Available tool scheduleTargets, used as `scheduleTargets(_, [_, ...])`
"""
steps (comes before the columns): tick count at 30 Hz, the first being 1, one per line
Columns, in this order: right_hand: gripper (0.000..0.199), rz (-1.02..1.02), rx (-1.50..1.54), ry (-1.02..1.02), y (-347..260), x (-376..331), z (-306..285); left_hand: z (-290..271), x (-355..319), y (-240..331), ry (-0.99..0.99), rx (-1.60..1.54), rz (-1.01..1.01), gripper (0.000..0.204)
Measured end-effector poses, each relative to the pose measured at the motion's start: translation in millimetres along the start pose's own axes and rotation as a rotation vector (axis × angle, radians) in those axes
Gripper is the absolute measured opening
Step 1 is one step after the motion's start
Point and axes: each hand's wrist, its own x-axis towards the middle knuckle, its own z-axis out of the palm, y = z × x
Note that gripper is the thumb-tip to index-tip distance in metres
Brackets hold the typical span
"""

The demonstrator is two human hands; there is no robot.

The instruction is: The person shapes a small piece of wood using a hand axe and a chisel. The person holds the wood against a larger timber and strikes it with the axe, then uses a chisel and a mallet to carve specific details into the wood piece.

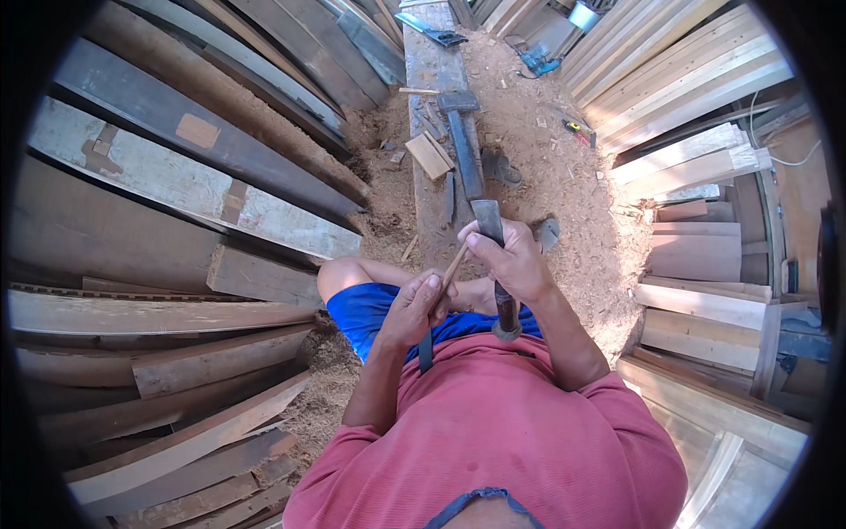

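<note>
My left hand (414, 306) is closed around the lower end of a thin wooden stick (455, 266), held over my lap. The stick slants up and to the right, and its upper end meets the fingertips of my right hand (522, 263). That hand is wrapped round a broad chisel (487, 220), whose wide metal blade points away from me. Its dark handle ends in a capped butt close to my shirt. Just beyond the blade, a hammer (464, 145) with a dark blocky head lies along a narrow wooden bench (432, 207).
Small wood blocks (429, 156) lie beside the hammer. A handsaw (432, 32) rests at the bench's far end. On the shavings-covered floor are a teal power tool (538, 62) and a small yellow-and-black tool (576, 131). Stacked boards (194, 154) line the left, lumber (679, 79) the right.
</note>
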Motion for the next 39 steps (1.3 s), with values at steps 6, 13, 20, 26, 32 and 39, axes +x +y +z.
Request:
scheduleTargets(6, [0.027,0.137,0.302,0.158,22,-11,14,4,8,0,0.153,-0.150,0.028,0.031])
scheduleTargets(13, [0.024,0.189,0.363,0.254,29,-11,8,-7,13,-3,0.175,-0.264,0.070,0.028])
scheduleTargets(20, [0.018,0.294,0.832,0.031,-6,-6,34,-7,22,0,0.266,-0.213,0.141,0.030])
scheduleTargets(26, [0.015,0.531,0.837,-0.178,-7,-32,79,2,18,23,0.448,-0.114,0.152,0.028])
scheduleTargets(32, [0.013,0.488,0.828,-0.239,-14,-42,87,-15,3,20,0.426,0.470,0.396,0.029])
scheduleTargets(39, [0.014,0.370,0.791,-0.092,-33,-52,75,1,-22,29,0.401,0.825,0.515,0.028])
